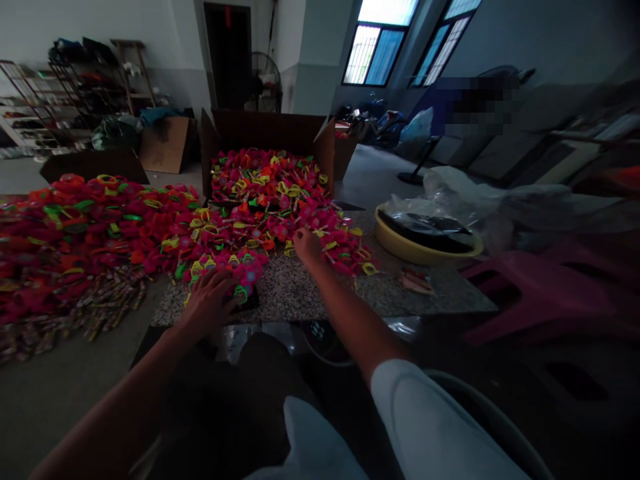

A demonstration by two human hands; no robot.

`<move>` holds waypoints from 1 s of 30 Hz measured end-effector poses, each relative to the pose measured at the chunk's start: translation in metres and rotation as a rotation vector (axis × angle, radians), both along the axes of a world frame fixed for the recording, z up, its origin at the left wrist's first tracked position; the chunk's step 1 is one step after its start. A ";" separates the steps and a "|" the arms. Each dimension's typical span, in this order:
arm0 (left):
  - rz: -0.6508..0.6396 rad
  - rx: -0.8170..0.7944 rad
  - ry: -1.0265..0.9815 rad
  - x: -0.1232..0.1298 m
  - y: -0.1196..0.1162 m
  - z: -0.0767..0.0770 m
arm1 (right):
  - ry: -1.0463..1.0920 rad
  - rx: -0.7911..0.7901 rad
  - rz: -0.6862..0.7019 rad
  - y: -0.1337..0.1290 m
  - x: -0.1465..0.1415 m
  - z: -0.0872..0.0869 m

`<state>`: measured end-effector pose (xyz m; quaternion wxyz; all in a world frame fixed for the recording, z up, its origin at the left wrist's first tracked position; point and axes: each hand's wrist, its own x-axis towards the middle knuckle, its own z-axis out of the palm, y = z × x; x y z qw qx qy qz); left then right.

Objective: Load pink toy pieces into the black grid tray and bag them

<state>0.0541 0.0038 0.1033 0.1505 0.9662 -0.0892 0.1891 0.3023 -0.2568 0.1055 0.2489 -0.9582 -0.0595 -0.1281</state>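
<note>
Small pink, orange, yellow and green plastic pieces lie in a big heap (100, 227) across the left and middle of a speckled stone table (285, 287). My left hand (213, 293) rests with its fingers spread on a small group of pink and green pieces (250, 272) near the table's front edge. Farther right, my right hand (307, 247) has its fingers curled together at the near side of the middle pile (270, 230). Anything between those fingers is too small and dark to make out.
An open cardboard box (270, 127) full of similar pieces stands behind the pile. To the right are a yellow basin (425, 250) with plastic bags and a pink stool (540, 287). Thin sticks (105, 300) lie at the left.
</note>
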 end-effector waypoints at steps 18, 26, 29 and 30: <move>-0.006 -0.004 0.025 0.001 0.002 0.000 | 0.160 -0.145 0.296 -0.046 -0.094 -0.047; -0.004 0.016 0.040 0.001 0.002 0.002 | -0.060 -0.160 -0.090 -0.080 -0.001 0.008; -0.008 0.024 0.037 0.001 0.002 0.002 | 0.026 -0.249 0.066 -0.084 0.016 0.012; -0.011 0.025 0.032 0.002 0.002 0.001 | 0.048 -0.276 0.129 -0.084 0.019 0.012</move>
